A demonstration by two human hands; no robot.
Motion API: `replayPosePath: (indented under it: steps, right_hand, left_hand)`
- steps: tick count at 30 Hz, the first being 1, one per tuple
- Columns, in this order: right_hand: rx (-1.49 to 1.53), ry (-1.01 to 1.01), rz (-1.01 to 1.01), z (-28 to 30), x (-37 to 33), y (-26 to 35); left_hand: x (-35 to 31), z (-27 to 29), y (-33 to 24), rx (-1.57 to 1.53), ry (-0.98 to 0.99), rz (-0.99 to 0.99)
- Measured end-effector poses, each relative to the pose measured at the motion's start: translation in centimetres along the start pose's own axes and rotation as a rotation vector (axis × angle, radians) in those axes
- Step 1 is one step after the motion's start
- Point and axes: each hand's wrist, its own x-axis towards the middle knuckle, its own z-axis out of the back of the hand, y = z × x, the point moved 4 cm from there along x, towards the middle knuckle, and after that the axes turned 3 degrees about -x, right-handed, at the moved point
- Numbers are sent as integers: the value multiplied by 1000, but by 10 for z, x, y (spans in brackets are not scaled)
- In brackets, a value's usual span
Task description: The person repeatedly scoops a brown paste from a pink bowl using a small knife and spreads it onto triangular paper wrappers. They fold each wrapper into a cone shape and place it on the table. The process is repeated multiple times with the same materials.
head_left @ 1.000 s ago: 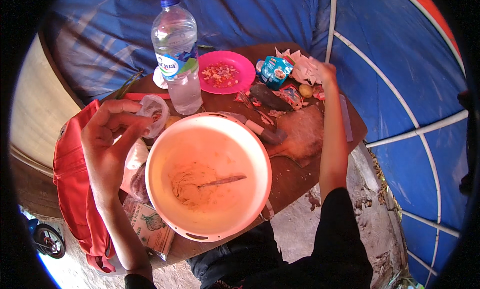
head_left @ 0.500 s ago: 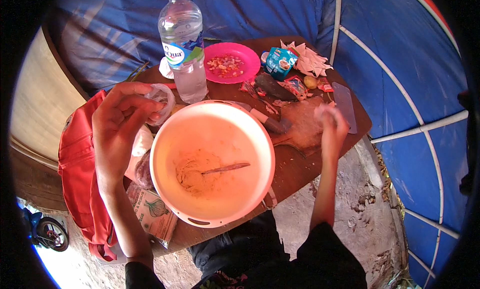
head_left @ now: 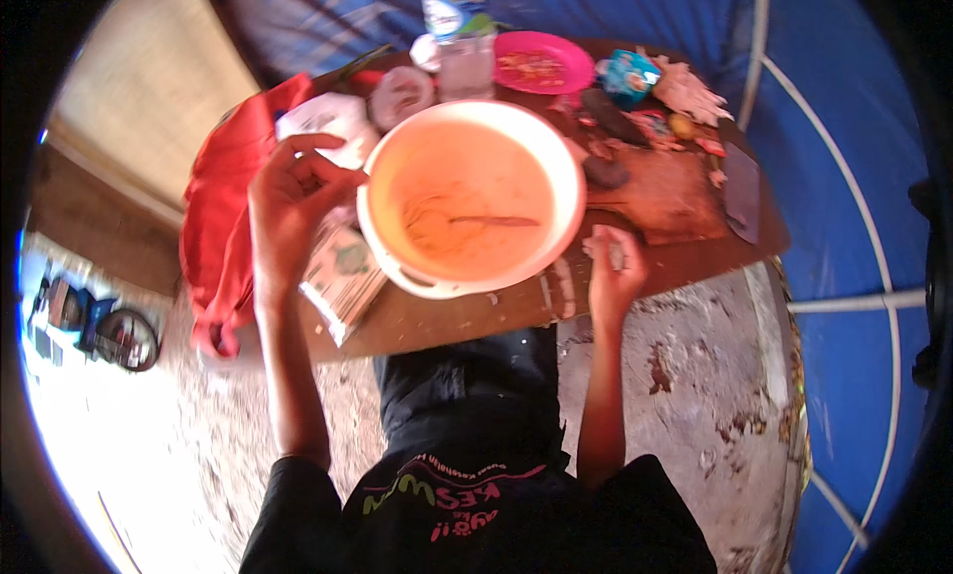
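Observation:
A round white basin [head_left: 472, 283] stands on the table before me, with a spoon [head_left: 494, 220] lying in a pale brown paste [head_left: 427, 216]. My left hand [head_left: 293, 202] hovers by its left rim, fingers loosely curled and apart, the thumb close to the rim. Whether the thumb touches it I cannot tell. Off the basin's right side, my right hand [head_left: 615, 266] is turned partly up, fingers curled round something whitish, too blurred to name. Behind the left rim sits a clear plastic tub [head_left: 402, 97], and next to it a white plastic bag [head_left: 333, 125].
A water bottle [head_left: 465, 53] and a pink plate [head_left: 576, 68] of chopped pieces stand at the back. To the right lie a wooden cutting board [head_left: 670, 192], a teal packet [head_left: 630, 77] and a dark pestle [head_left: 606, 172]. A red cloth bag [head_left: 218, 226] and a printed packet [head_left: 342, 276] are left.
My right hand has come from over the cutting board to the basin's near right side. The left hand has moved from in front of the tub toward the basin's rim. The view has shifted.

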Motion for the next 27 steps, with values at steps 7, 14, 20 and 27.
replayPosePath:
  steps: [7, 14, 20, 27]
  right_hand:
    - [-130, 37, 127, -4, -2, 2]
    - [-207, 72, 157, -3, 0, 9]
    - [-262, 42, 190, -4, 0, 15]
    - [-240, 19, 184, -7, -1, 10]
  left_hand:
    - [-106, 26, 51, 20, -484, -29]
    - [-126, -3, 71, 2, -531, -36]
    - [-153, 25, 56, 224, -809, -19]
    - [-269, 137, 67, 520, -1342, 20]
